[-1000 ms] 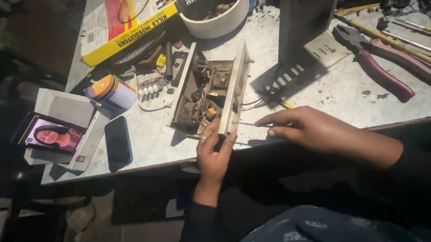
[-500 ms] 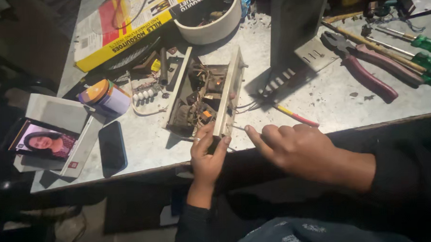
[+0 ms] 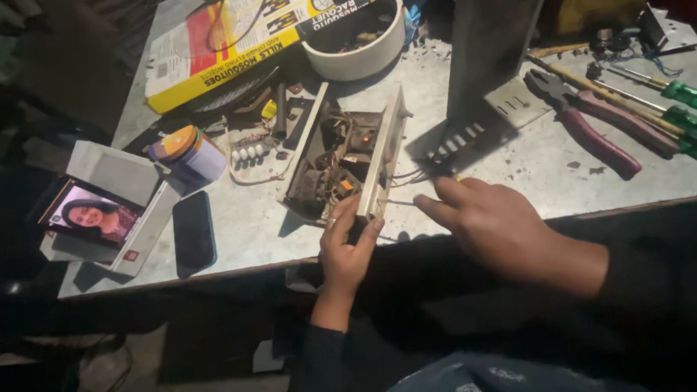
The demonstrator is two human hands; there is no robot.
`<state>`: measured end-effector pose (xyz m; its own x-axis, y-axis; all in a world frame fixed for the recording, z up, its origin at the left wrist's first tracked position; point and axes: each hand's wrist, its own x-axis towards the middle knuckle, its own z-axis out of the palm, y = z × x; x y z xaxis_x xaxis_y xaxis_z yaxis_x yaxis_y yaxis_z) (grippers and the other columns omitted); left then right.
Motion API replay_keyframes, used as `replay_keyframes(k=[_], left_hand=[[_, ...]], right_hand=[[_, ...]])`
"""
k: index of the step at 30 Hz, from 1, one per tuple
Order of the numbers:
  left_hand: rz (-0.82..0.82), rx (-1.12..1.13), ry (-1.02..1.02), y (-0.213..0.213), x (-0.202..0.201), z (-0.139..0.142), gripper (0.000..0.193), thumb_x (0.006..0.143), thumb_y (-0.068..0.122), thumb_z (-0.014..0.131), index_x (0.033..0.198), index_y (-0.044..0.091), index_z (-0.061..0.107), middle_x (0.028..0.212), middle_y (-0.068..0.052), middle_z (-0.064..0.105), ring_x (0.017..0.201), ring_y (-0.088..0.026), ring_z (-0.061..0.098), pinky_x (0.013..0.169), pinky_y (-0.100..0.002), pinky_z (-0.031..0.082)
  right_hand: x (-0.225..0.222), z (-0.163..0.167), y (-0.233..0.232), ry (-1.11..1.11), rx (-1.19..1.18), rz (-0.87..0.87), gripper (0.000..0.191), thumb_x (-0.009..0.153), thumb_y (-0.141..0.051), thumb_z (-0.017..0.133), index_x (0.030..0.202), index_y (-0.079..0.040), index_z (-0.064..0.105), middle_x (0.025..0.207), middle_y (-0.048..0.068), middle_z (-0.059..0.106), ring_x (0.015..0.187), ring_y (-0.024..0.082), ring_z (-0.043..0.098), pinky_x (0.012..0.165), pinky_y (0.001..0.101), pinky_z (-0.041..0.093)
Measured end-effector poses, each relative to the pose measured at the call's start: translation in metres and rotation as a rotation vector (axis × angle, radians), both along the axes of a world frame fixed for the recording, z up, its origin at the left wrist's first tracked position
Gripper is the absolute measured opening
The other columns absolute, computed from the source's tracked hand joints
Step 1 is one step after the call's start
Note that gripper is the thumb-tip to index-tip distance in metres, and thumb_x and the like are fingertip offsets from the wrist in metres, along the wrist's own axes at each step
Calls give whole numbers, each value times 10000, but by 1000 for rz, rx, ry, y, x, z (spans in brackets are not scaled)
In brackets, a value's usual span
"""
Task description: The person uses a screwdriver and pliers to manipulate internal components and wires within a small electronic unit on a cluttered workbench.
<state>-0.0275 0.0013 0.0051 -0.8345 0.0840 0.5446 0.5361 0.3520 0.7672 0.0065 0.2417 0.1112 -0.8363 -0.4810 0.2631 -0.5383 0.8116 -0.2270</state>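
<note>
An open electronic chassis (image 3: 347,157) with coils and wiring inside lies on the grey workbench (image 3: 517,167). My left hand (image 3: 349,246) grips the near end of the chassis, thumb and fingers around its pale side rail. My right hand (image 3: 492,226) is just right of that end, fingers pinched near thin wires (image 3: 410,178) that come out of the chassis; whether it holds a wire or a small tool is unclear.
Red-handled pliers (image 3: 593,125) and green-handled screwdrivers (image 3: 681,103) lie at the right. A dark metal box (image 3: 490,44) stands behind the chassis. A white bowl (image 3: 355,45), yellow carton (image 3: 227,46), small tin (image 3: 189,155), black phone (image 3: 194,238) and a lit screen (image 3: 93,214) sit at left.
My right hand drew back from the wires toward the table's near edge and then returned closer to the chassis end. The left hand kept its grip on the chassis.
</note>
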Motion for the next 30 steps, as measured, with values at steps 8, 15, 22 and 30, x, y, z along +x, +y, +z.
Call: replay_keyframes(k=[8,15,22,30], left_hand=[[-156,168,-85,-10,-3,-2,398,1065,266,530,1293,-32,662,1348,-166,659,1312,-279,591,1138,-378,408],[-158,260,-152,-11,-12,-17,371,1102,212,456,1261,-41,677,1280,-137,687,1251,-229,608,1125,-347,417],[-170,357,-237,-12,-36,-36,252,1038,85,587,1234,-27,698,1236,-93,696,1146,-136,633,1018,-277,468],[-79,271,-490,-20,-45,-16,191,962,37,682,1126,4,773,1096,-64,727,858,-174,587,756,-329,461]], right_hand=[[-1,16,-6,-203,13,-61,530,870,-213,644,1399,-184,617,1041,120,605,809,325,679,678,438,543],[3,6,0,290,43,60,471,769,-101,627,1234,-116,698,959,123,641,832,299,655,704,422,530],[-1,-2,8,234,76,-24,395,870,-187,670,1226,-15,663,818,110,644,762,298,688,614,400,541],[-2,-7,11,212,-42,55,414,850,-177,656,1234,-21,645,930,140,691,832,312,694,686,392,560]])
